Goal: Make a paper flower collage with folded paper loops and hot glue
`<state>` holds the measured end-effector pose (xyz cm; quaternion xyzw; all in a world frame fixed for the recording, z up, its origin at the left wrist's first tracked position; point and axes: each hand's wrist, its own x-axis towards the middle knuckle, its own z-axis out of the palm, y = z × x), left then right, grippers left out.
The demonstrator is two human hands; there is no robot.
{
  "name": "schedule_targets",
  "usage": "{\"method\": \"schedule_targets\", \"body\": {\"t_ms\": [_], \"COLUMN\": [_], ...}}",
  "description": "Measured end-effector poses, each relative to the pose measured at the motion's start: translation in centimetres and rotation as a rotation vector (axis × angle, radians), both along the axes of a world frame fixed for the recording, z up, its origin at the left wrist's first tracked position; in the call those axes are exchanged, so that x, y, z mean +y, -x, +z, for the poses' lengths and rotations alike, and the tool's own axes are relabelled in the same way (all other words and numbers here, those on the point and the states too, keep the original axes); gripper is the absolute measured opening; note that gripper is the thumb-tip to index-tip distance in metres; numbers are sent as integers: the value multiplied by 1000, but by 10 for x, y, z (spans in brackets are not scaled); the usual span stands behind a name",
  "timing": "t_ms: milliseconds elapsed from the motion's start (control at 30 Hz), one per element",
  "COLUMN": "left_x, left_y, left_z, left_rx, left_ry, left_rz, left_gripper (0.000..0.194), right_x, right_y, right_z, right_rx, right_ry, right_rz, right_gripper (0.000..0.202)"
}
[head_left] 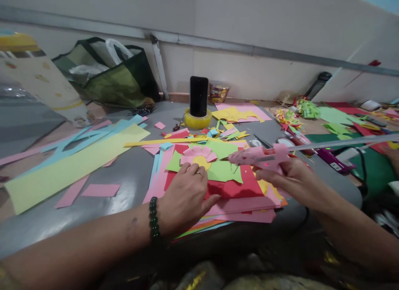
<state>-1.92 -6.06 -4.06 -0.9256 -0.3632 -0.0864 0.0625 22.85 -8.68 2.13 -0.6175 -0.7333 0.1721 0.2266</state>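
My left hand (188, 194) rests palm down on a stack of coloured paper (237, 204), its fingertips at the lower edge of a yellow paper circle (202, 160). Pink paper petals (199, 151) curve round the top of that circle, on a light green sheet (222, 169) over a red sheet (230, 190). The thumb is spread to the right. My right hand (289, 177) is wrapped round a pink glue gun (260, 156) with a long clear glue stick in its back. The nozzle points left, just right of the petals.
Behind the stack, a phone (198, 96) stands in a yellow tape roll (198, 120). Paper strips (77, 167) and a green bag (118, 80) lie left. A purple glue gun (333, 160) and paper scraps are right, with another person's hand at the right edge.
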Motion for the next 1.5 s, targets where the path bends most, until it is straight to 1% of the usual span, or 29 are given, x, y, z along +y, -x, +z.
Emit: {"method": "schedule_targets", "body": {"t_ms": [100,233,367,433,533,767,1067,1233,1400,1500], "left_x": [-2,-6,-7,-7,-6,-6,-7,-5,-5,-5], "left_y": [-1,-1,-1,-1,-1,-2,-2,-1,-1,-1], "left_z": [-1,-4,-8,-9,-9,-6,-5,-6,-6,-5], "left_rx": [-15,-7,38,50,44,18,15,-3,-35,-22], "left_ry": [-9,-49,-104,-121,-128,-44,-76,-75,-23,-43], "left_rz": [1,-31,-28,-28,-27,-27,-41,-52,-57,-57], "left_gripper": [53,60,68,68,67,59,55,52,54,55], "right_x": [12,22,27,31,34,30,31,29,27,26], "right_y": [17,30,33,32,31,35,41,38,37,37], "right_z": [-5,-6,-10,-13,-16,-12,-12,-11,-10,-9], "right_rx": [-2,-49,-82,-99,-105,-127,-189,-183,-187,-205], "right_ry": [111,123,149,152,164,175,169,155,165,171], "right_rz": [39,74,111,114,116,118,91,138,149,118], "right_gripper": [60,60,51,46,45,44,44,44,44,41]}}
